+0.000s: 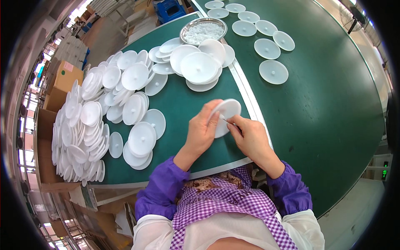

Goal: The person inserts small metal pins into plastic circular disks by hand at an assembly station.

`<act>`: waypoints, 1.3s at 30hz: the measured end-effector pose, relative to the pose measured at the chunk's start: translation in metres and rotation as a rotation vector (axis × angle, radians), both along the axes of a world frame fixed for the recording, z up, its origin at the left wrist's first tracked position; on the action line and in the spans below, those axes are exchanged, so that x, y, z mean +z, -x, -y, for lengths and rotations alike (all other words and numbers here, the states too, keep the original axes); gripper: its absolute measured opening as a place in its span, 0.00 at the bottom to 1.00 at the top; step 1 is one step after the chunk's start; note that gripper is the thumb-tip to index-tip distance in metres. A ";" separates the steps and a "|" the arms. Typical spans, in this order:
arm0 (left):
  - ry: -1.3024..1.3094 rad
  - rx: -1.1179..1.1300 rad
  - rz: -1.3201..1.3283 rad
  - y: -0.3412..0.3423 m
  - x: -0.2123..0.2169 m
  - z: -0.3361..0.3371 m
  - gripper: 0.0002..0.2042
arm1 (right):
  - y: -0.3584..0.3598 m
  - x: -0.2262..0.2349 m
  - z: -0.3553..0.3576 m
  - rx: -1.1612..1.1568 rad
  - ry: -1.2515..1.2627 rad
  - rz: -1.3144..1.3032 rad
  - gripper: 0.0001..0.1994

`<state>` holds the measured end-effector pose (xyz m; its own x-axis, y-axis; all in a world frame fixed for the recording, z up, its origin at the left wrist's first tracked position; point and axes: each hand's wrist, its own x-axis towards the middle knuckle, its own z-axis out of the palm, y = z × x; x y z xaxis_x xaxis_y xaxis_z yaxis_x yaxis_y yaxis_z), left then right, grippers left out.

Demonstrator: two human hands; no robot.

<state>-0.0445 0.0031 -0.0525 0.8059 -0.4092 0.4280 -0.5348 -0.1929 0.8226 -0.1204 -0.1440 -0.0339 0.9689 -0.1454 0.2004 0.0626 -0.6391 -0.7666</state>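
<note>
My left hand [199, 130] grips a round white plastic disc [231, 108] by its left edge and holds it tilted up over the green table. Between the thumb and fingers of my right hand [255, 139] is a thin dark tool [225, 120], its tip against the middle of the disc. Whether the tool is a pin or tweezers cannot be made out. Beyond my hands lies a loose stack of like discs [199, 67], each with a small knob at its centre. A round metal dish [182, 35] behind that stack holds many small white pieces [204, 31].
A large heap of white discs [89, 114] spreads over the left of the table beside an open cardboard box [45, 146]. Past a pale metal strip [250, 98], single discs [273, 71] lie spaced out on a green belt [325, 108]. A blue stool [168, 10] stands beyond the table.
</note>
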 end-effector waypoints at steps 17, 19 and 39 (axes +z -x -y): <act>-0.506 0.557 -0.480 -0.147 -0.020 -0.008 0.28 | 0.006 -0.010 0.092 -0.543 0.403 -0.047 0.08; -0.451 0.536 -0.486 -0.154 -0.037 -0.018 0.27 | 0.003 -0.007 0.073 -0.421 0.238 -0.022 0.07; 0.137 0.110 -0.307 -0.014 0.007 -0.018 0.09 | -0.019 0.012 0.007 0.029 -0.316 -0.122 0.09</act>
<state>-0.0306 0.0208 -0.0458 0.9417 -0.2682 0.2032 -0.2402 -0.1129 0.9641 -0.1010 -0.1513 -0.0217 0.9876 -0.1535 0.0320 -0.0271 -0.3680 -0.9294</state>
